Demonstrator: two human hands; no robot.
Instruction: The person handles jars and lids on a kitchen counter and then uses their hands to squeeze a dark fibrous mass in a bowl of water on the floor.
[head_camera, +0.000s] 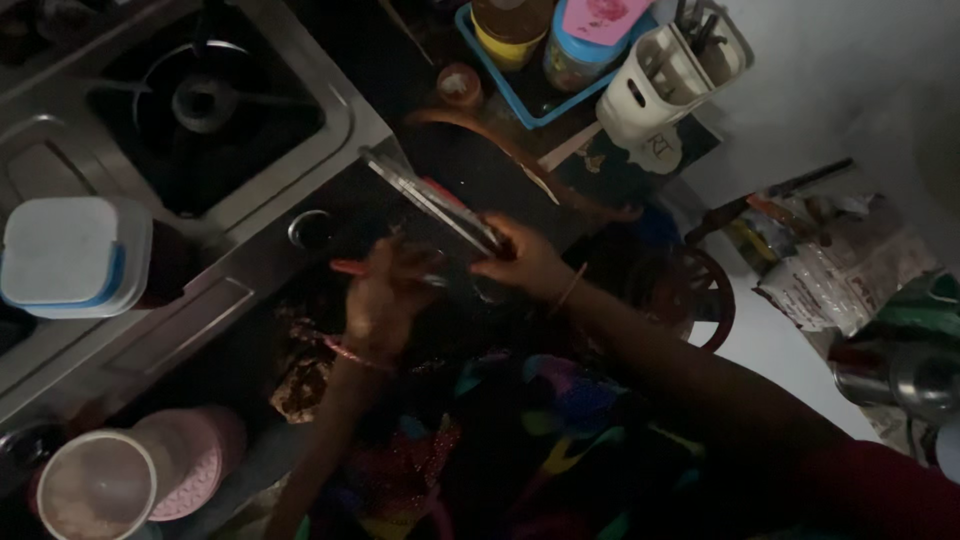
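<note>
Seen from the head camera: I find a long flat metal tool (432, 203) — its exact kind too dim to tell — lying aslant above the dark counter (470, 160), one end pointing up-left toward the stove, the other ending in the right hand (522, 260). That hand is closed around the tool's lower end, fingers wrapped over it. The left hand (385, 295) sits just beside it, fingers curled around a thin reddish stick-like thing (350, 268) whose tip juts out to the left; a bangle (350, 352) circles that wrist.

Outward from the hands: a steel gas stove (300, 110) fills the upper left, its burner (205, 100) unlit. A white lidded box with a blue band (75, 255) rests at the stove's left edge. At lower left stand a pink lidded container (195, 460) and a round open cup (95, 485), touching one another. Along the top, a blue tray (480, 60) holds jars, and a white cutlery holder (660, 75) stands just beside it — well apart from both hands. Plastic bags (840, 270) lie at the right.
</note>
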